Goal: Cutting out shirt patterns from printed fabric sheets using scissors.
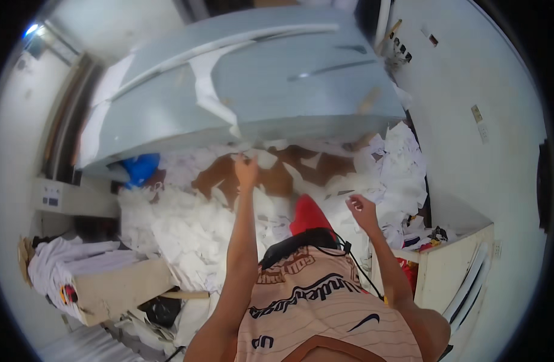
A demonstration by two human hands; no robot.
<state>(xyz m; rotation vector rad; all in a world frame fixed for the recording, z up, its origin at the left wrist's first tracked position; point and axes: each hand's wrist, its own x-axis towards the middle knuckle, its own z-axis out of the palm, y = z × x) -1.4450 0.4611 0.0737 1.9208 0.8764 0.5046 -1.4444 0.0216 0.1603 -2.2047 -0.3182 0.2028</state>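
Note:
My left hand reaches forward with thumb and fingers apart, just below the front edge of a large blue-grey table. A white strip lies across the tabletop and droops over that edge near this hand. Brown cardboard-like pieces lie beyond and around the hand among heaps of white paper or fabric scraps. My right hand is raised at right of my red-covered leg, fingers curled; whether they hold something small is unclear.
A blue bag sits under the table's left end. At lower left, a pale board or box bears crumpled cloth, near a black bag. A cream cabinet stands at right. White walls enclose the sides.

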